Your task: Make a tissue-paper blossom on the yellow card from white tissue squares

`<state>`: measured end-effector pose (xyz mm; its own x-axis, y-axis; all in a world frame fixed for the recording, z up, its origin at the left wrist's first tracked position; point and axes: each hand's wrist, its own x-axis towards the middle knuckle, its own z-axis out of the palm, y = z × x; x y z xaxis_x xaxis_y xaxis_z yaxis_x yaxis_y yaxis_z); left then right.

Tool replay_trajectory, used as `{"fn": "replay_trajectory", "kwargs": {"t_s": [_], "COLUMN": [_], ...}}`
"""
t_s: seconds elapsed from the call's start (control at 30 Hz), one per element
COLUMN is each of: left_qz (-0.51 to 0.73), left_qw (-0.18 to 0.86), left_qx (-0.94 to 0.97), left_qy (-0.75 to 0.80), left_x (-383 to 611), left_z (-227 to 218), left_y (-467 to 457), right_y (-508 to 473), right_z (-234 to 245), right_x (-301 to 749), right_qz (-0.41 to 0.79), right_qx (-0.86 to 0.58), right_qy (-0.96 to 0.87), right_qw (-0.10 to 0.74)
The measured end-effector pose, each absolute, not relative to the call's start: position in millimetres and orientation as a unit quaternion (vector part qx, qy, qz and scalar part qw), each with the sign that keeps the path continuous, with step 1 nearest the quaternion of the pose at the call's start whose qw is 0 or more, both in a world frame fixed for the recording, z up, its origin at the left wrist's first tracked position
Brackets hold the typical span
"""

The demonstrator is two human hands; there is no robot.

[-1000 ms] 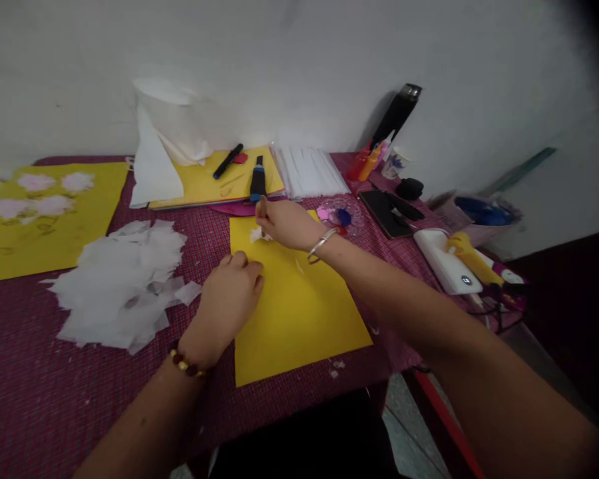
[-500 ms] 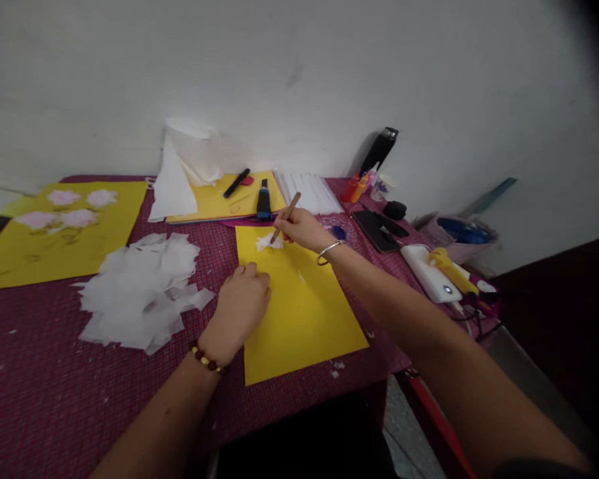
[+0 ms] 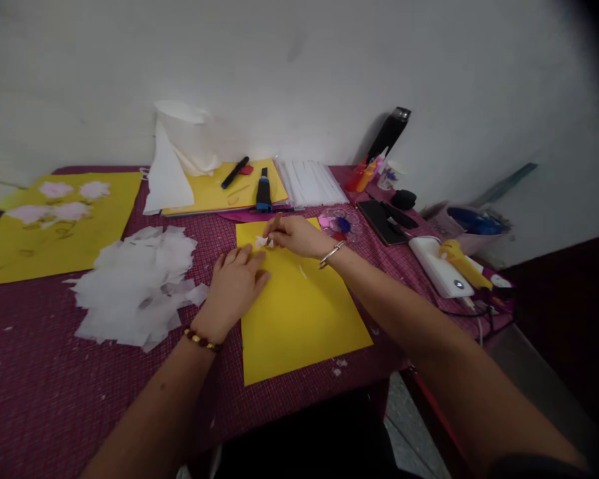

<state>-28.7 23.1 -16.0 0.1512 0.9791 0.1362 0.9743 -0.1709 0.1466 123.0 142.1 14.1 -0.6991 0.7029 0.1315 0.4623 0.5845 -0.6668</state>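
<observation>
Paper in a smooth, bright-yellow rectangular sheet point(image 3: 309, 326) lies flat on the maroon checked tablecloth point(image 3: 40, 372), a small crumpled white tuft point(image 3: 260, 242) near its far left corner. The right hand point(image 3: 293, 235) pinches a slim brown stick point(image 3: 276, 221), partly hidden, at the tuft; the left hand point(image 3: 235, 283), loosely spread, overlaps the left edge. Open yellow runs to the near edge, close to the table's front.

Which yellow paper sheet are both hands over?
The central yellow rectangular paper sheet, partly beneath the left hand and right hand; the flowered one lies left, another behind.
</observation>
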Motion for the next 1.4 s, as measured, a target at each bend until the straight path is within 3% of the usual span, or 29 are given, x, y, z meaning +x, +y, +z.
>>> {"fn": "replay_trajectory", "kwargs": {"t_s": [0.2, 0.33, 0.5, 0.57, 0.63, 0.7, 0.87, 1.0, 1.1, 1.27, 1.4], "left_qz": [0.095, 0.138, 0.386, 0.466, 0.431, 0.313, 0.023, -0.011, 0.047, 0.269, 0.376], "left_qw": [0.031, 0.068, 0.267, 0.249, 0.253, 0.248, 0.093, 0.093, 0.165, 0.33, 0.478], "left_qx": [0.765, 0.756, 0.622, 0.546, 0.569, 0.645, 0.746, 0.728, 0.723, 0.628, 0.542], "left_qy": [0.636, 0.636, 0.627, 0.65, 0.653, 0.652, 0.66, 0.679, 0.669, 0.652, 0.58], "left_x": [-32.0, -32.3, -68.5, -89.2, -106.3, -117.5, -124.4, -123.5, -120.6, -100.1, -66.0], "left_z": [-16.9, -18.5, 17.2, 36.9, 47.8, 46.3, 18.7, 10.7, 18.7, 45.9, 51.0], "left_y": [25.1, 28.9, 23.9, 15.2, 6.0, -1.2, -4.7, 0.5, 1.9, 1.5, 7.1], "right_y": [143.6, 140.3, 122.1, 115.6, 112.2, 110.9, 108.2, 103.9, 101.9, 100.2, 96.0], "right_z": [15.9, 18.4, 12.3, 2.3, -9.9, -20.5, -29.2, -28.4, -28.7, -26.5, -16.8], "right_x": [121.2, 121.9, 138.2, 146.7, 152.9, 155.9, 158.1, 160.1, 160.5, 159.7, 161.5], "right_qz": [0.313, 0.38, 0.551, 0.598, 0.621, 0.632, 0.653, 0.649, 0.651, 0.663, 0.665], "right_qx": [-0.383, -0.382, -0.369, -0.381, -0.388, -0.391, -0.372, -0.364, -0.355, -0.334, -0.325], "right_qy": [-0.819, -0.752, -0.611, -0.574, -0.55, -0.525, -0.501, -0.514, -0.516, -0.508, -0.504], "right_qw": [0.292, 0.379, 0.434, 0.409, 0.402, 0.415, 0.429, 0.426, 0.428, 0.436, 0.445]}}
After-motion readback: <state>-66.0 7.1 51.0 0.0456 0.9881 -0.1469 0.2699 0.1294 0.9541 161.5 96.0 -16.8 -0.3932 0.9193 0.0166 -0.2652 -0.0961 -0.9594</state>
